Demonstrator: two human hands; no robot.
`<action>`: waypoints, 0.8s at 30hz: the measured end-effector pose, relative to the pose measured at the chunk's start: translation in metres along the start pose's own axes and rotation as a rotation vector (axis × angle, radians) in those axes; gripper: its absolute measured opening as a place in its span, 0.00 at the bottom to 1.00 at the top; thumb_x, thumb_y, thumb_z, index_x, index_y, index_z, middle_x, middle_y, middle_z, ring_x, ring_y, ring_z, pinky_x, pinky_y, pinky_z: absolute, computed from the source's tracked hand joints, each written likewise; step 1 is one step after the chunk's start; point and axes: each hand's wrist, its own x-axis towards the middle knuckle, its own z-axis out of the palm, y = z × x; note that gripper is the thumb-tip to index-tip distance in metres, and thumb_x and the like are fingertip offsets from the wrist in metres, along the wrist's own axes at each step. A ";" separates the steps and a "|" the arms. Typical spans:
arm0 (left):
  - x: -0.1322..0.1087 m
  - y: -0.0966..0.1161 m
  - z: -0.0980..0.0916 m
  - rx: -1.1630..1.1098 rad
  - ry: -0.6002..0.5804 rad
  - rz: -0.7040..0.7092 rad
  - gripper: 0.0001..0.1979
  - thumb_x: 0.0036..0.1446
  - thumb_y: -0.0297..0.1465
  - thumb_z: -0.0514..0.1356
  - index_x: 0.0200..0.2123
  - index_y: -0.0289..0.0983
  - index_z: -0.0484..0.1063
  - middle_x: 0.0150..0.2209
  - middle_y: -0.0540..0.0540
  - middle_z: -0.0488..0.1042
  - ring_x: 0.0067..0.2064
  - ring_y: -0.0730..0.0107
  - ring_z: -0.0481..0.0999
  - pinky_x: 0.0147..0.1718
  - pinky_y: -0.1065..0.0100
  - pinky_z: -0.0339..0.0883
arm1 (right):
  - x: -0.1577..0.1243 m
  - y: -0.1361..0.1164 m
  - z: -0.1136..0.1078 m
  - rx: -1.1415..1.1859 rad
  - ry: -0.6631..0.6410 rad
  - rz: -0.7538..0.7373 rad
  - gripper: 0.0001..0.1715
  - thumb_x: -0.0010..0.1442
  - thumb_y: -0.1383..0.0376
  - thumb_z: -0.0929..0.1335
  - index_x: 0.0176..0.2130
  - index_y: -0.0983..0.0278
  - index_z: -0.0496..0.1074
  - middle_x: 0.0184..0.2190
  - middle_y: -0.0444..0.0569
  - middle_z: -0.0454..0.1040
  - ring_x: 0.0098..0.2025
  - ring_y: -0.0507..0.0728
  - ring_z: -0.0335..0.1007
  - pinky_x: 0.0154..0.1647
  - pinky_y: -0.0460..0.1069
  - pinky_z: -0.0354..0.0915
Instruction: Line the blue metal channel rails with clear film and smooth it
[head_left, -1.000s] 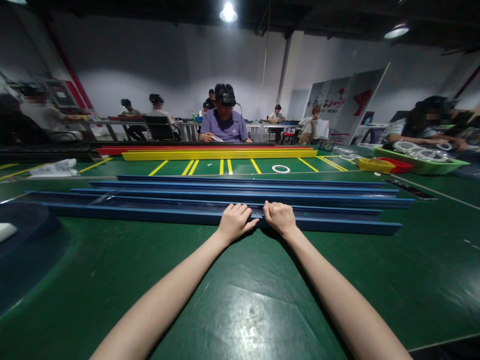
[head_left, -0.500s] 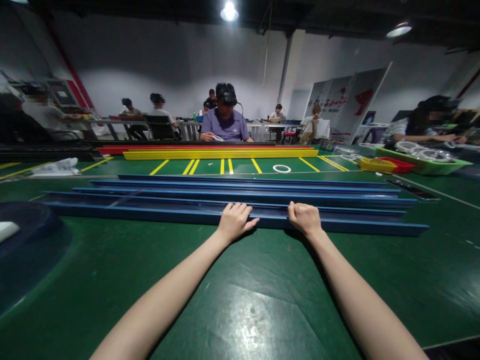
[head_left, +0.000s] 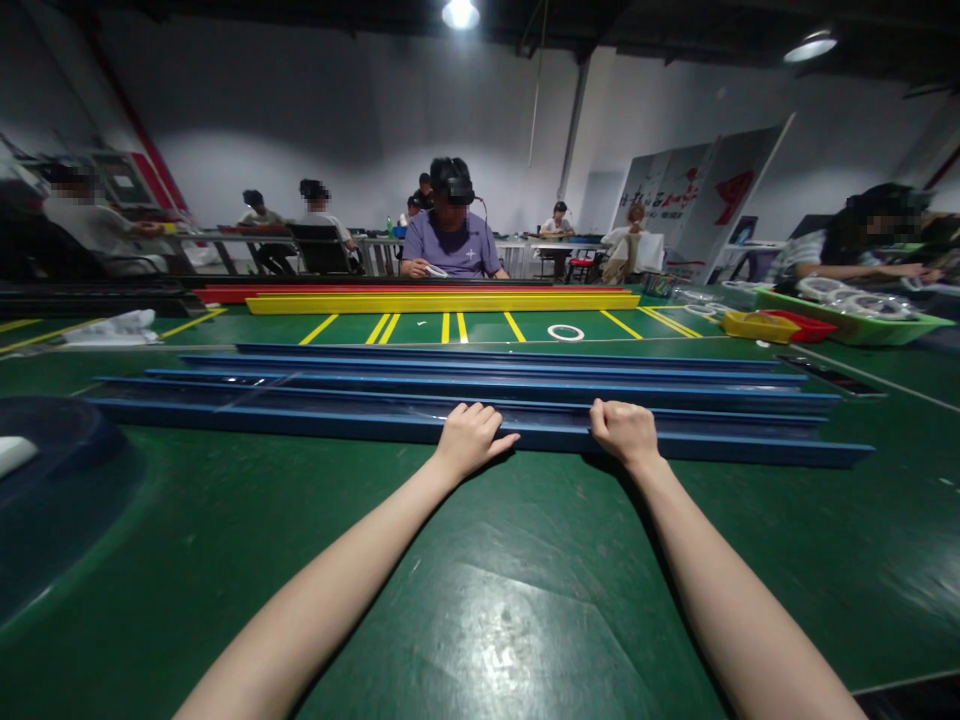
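Note:
Several long blue channel strips lie side by side across the green table (head_left: 465,600). The nearest blue strip (head_left: 300,420) runs from far left to far right. My left hand (head_left: 469,437) grips its near edge at the middle, fingers curled over the top and thumb pointing right. My right hand (head_left: 624,430) grips the same strip a short way to the right, fingers curled over the lip. Behind it lie the other blue strips (head_left: 487,385).
Yellow and red strips (head_left: 442,301) lie at the far side, in front of a seated person in a purple shirt (head_left: 450,245). A white ring (head_left: 565,332) lies mid-table. Green, yellow and red trays (head_left: 825,315) stand at the right. A dark round object (head_left: 52,470) sits at left.
My right hand slid right along the nearest blue strip, away from my left hand. The strip itself shifted to the right. My left hand stayed near the middle.

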 end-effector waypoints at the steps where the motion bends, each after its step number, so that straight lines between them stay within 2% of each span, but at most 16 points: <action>1: 0.000 0.000 0.000 -0.003 -0.002 -0.003 0.21 0.56 0.44 0.45 0.24 0.36 0.65 0.25 0.46 0.69 0.30 0.68 0.66 0.28 0.66 0.51 | 0.000 0.000 0.000 -0.002 -0.007 0.002 0.27 0.55 0.62 0.54 0.17 0.68 0.70 0.18 0.54 0.71 0.18 0.52 0.62 0.20 0.46 0.45; 24: 0.002 -0.002 0.003 -0.022 -0.022 -0.063 0.22 0.54 0.46 0.47 0.19 0.36 0.65 0.20 0.47 0.70 0.25 0.71 0.68 0.23 0.69 0.52 | 0.001 -0.002 -0.001 -0.018 -0.065 0.050 0.27 0.55 0.61 0.54 0.19 0.68 0.72 0.19 0.54 0.72 0.21 0.54 0.65 0.21 0.46 0.47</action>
